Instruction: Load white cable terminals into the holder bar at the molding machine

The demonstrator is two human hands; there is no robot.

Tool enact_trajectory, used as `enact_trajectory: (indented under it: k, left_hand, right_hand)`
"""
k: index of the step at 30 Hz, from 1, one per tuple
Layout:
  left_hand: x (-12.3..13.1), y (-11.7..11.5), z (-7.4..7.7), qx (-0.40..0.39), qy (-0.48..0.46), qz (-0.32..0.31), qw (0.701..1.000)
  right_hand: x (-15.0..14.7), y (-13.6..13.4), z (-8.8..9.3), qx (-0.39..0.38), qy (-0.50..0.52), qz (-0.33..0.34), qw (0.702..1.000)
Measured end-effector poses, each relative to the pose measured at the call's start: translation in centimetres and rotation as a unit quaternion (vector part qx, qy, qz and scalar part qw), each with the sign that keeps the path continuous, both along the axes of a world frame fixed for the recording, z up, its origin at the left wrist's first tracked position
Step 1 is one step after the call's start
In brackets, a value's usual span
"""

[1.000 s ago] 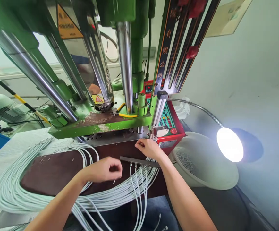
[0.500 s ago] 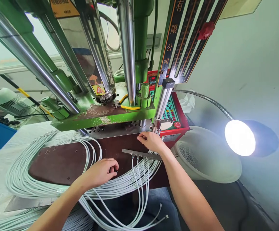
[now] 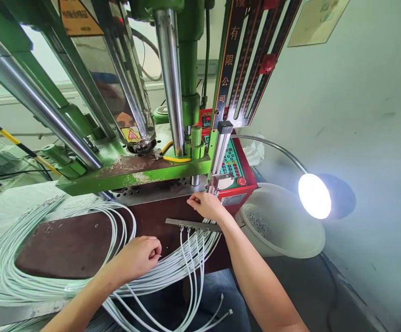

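Observation:
My right hand (image 3: 205,204) rests on a narrow grey metal bar (image 3: 186,224) that lies on the brown work plate (image 3: 72,244); several white cables (image 3: 191,258) hang down from the bar's holders. My left hand (image 3: 136,258) is curled at the plate's front edge, fingers pinched over the bundle of white cables (image 3: 20,281) that loops around the plate. Whether it grips a single cable end is hard to tell. Behind both hands stands the green press (image 3: 131,168) with its steel columns.
A red control box (image 3: 235,177) with coloured keys sits right of the press. A white plastic basin (image 3: 283,226) holding small metal parts stands at the right, under a lit gooseneck lamp (image 3: 314,196). A grey wall closes the right side.
My left hand drew back toward the plate's front edge and down onto the cable bundle. The right hand stayed on the metal bar. The camera view shifted slightly.

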State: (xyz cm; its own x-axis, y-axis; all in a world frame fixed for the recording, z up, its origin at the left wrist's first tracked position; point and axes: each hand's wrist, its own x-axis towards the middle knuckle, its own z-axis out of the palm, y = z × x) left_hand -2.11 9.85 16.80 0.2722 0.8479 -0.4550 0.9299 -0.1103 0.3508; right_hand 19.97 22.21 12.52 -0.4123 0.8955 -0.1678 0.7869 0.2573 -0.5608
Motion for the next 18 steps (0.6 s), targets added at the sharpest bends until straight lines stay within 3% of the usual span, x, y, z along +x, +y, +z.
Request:
enact_trajectory:
  k: [5,8,10,15,18]
  left_hand:
    - [0.9,-0.9,2.1,-0.009,-0.029,0.0,1.0]
    - [2.5,-2.9,3.4,-0.12,-0.148,-0.098,0.977]
    - [3.3,-3.9,3.5,-0.121,-0.186,-0.112,0.969]
    - [2.1,-3.0,0.9,0.041,-0.176,0.09,0.979]
    - [0.2,-1.8,-0.8,0.096,-0.152,0.166,0.97]
  right_hand:
    - [0.1,-0.1,0.1,-0.009,0.014,0.003,1.0]
    - [0.1,0.0,0.0,-0.008,0.019,0.002,1.0]
    - [0.1,0.0,-0.1,-0.006,0.019,0.0,1.0]
    - [0.1,-0.1,-0.1,0.004,0.021,0.0,1.0]
    - [0.0,-0.1,-0.1,0.012,0.024,0.006,1.0]
